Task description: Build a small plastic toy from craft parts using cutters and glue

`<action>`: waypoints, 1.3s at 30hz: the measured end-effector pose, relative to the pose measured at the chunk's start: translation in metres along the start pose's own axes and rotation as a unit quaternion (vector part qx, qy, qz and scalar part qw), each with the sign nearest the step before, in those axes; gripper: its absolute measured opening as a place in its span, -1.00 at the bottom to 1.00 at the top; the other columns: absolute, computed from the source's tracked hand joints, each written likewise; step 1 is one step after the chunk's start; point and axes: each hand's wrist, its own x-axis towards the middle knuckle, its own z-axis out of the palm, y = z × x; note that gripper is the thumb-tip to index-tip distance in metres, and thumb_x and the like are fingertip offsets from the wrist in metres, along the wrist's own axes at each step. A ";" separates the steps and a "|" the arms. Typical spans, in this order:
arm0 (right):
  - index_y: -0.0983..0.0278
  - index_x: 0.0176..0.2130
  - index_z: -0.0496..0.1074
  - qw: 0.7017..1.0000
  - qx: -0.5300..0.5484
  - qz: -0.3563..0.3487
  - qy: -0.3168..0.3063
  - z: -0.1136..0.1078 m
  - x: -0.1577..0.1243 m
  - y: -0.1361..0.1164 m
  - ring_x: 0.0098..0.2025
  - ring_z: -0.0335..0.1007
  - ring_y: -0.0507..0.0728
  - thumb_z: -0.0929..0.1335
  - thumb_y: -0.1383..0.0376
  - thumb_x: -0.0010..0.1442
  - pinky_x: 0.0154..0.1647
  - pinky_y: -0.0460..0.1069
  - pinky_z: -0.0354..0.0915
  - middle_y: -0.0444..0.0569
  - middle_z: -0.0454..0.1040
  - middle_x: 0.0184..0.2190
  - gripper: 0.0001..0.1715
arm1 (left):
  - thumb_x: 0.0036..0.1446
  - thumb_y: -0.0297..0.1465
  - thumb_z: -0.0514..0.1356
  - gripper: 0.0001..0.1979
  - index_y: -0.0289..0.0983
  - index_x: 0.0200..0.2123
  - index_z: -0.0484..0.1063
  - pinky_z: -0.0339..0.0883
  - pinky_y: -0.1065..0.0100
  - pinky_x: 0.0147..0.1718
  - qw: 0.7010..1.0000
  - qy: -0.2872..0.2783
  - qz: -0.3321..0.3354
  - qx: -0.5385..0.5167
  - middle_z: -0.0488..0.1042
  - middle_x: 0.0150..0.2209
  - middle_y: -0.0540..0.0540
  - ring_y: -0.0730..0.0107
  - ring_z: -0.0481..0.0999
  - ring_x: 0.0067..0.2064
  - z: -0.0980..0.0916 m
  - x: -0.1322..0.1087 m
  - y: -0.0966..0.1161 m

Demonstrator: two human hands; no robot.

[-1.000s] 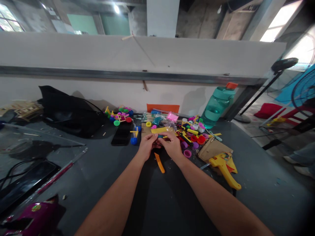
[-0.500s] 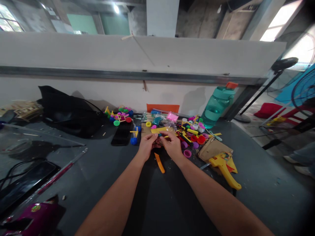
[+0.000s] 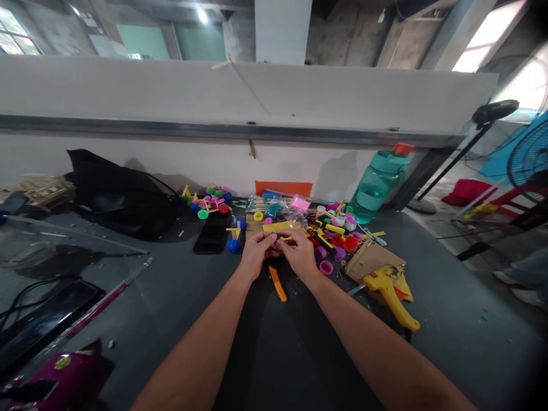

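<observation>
My left hand [image 3: 257, 253] and my right hand [image 3: 297, 251] meet over the middle of the dark table, fingertips pinched together. Between them sits a small dark teal piece [image 3: 278, 236], mostly covered by the fingers, so its kind cannot be made out. Just below the hands an orange handle [image 3: 278, 284] lies on the table, its upper end hidden. Left of my left hand stands a small yellow stick piece with blue wheels [image 3: 233, 245]. Several purple bottle caps [image 3: 326, 267] lie right of my right hand. Behind the fingers is a yellow strip [image 3: 276, 226].
At the right lie a yellow glue gun [image 3: 391, 297] and brown cardboard [image 3: 372, 258]. A teal water bottle [image 3: 377, 185] leans near the white partition [image 3: 192, 162]. To the left are a phone [image 3: 209, 234], a black bag [image 3: 120, 197] and a purple tool [image 3: 64, 377].
Both hands stay in nearly the same place. The fingertips have shifted slightly around the small teal piece, which shows a little less clearly now.
</observation>
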 end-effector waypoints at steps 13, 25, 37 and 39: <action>0.17 -0.22 0.45 1.000 -0.012 -0.007 -0.020 -0.001 0.000 -0.003 -0.13 0.35 0.15 0.34 0.31 0.05 -0.18 0.04 0.35 -0.05 0.46 -0.23 -0.77 | -0.19 -0.29 0.33 -0.73 -0.34 -0.43 0.43 0.40 0.42 -0.50 1.000 0.002 -0.003 -0.020 0.40 -0.58 0.03 0.52 0.41 -0.54 0.000 0.001 0.000; 0.22 -0.25 0.44 0.998 0.036 0.037 0.032 0.000 0.002 -0.002 -0.26 0.41 0.10 0.32 0.29 0.06 -0.28 0.00 0.39 -0.04 0.45 -0.28 -0.80 | -0.22 -0.30 0.34 -0.68 -0.33 -0.35 0.44 0.40 0.43 -0.54 1.000 0.001 -0.001 0.007 0.41 -0.51 0.02 0.52 0.41 -0.51 0.000 0.001 0.001; 0.23 -0.24 0.43 0.998 0.034 0.044 0.026 -0.002 0.002 -0.005 -0.32 0.39 0.09 0.31 0.29 0.06 -0.33 -0.01 0.37 -0.05 0.45 -0.31 -0.79 | -0.25 -0.30 0.35 -0.70 -0.32 -0.42 0.41 0.39 0.44 -0.54 1.000 0.005 -0.001 0.009 0.38 -0.53 0.05 0.52 0.41 -0.51 0.001 -0.001 0.002; 0.22 -0.22 0.43 0.999 0.028 0.033 0.018 -0.002 0.002 -0.004 -0.27 0.39 0.10 0.30 0.29 0.08 -0.30 0.00 0.37 -0.04 0.45 -0.28 -0.78 | -0.25 -0.30 0.35 -0.69 -0.32 -0.42 0.41 0.39 0.45 -0.54 1.000 0.006 0.000 0.005 0.38 -0.54 0.05 0.53 0.40 -0.52 0.001 -0.001 0.002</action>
